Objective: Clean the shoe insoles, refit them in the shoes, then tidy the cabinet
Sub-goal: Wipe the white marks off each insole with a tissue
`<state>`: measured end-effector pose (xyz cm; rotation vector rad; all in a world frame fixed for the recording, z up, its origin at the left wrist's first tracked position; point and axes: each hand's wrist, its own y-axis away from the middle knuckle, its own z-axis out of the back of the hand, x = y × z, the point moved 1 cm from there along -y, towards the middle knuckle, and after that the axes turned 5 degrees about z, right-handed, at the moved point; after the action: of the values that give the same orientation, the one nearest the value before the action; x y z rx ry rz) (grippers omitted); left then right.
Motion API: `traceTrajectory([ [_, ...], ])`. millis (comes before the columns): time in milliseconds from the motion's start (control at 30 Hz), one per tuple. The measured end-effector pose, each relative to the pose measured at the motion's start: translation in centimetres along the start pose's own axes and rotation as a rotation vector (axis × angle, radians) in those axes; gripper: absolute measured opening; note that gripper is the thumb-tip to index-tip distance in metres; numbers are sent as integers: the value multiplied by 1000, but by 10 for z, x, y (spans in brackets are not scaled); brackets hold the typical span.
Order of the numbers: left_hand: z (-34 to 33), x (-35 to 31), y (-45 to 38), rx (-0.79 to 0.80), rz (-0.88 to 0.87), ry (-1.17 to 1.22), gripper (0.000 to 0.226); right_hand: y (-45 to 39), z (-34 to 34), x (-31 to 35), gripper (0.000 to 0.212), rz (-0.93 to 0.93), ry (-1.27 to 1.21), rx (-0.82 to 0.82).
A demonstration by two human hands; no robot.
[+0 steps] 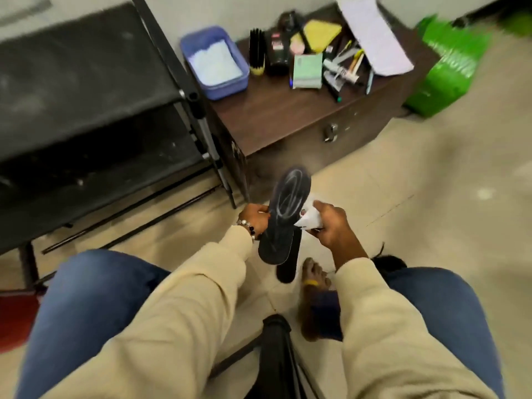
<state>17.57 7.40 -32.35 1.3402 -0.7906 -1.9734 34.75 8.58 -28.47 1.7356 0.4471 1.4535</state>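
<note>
Head view: left hand (254,216) grips the insole (283,214); right hand (328,223) pinches a wipe (309,218). Best to brace the insole firmly and wipe along its length.

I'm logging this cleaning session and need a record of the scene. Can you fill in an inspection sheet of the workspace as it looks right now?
Surface: brown cabinet top, crowded at the back; tiled floor below.
Job's things: two dark insoles held stacked, upper one marked with white streaks; white wipe beside them. No shoes seen.
Clutter: blue tub, black brush, dark bottle, yellow cloth, green packet, pens, papers.
Grippers: left hand grips the insoles; right hand holds the wipe.
Cables: nothing seen.
Surroundings: black rack on the left, green bag on the right.
</note>
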Motion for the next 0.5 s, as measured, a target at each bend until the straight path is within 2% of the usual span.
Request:
traceTrajectory([
  [67,7,-34,53,17,-85,-49,19,26,15,29,29,80,-55,24],
  [200,17,-65,91,18,-275,-227,27,69,32,79,26,256,-159,131],
  [333,43,-98,102,-30,-413,-167,24,97,29,119,13,471,-266,278],
  [433,67,-123,91,-140,-467,-40,25,96,15,140,15,621,-242,227],
  [500,80,-135,76,-218,-490,18,25,85,3,146,16,623,-281,248],
])
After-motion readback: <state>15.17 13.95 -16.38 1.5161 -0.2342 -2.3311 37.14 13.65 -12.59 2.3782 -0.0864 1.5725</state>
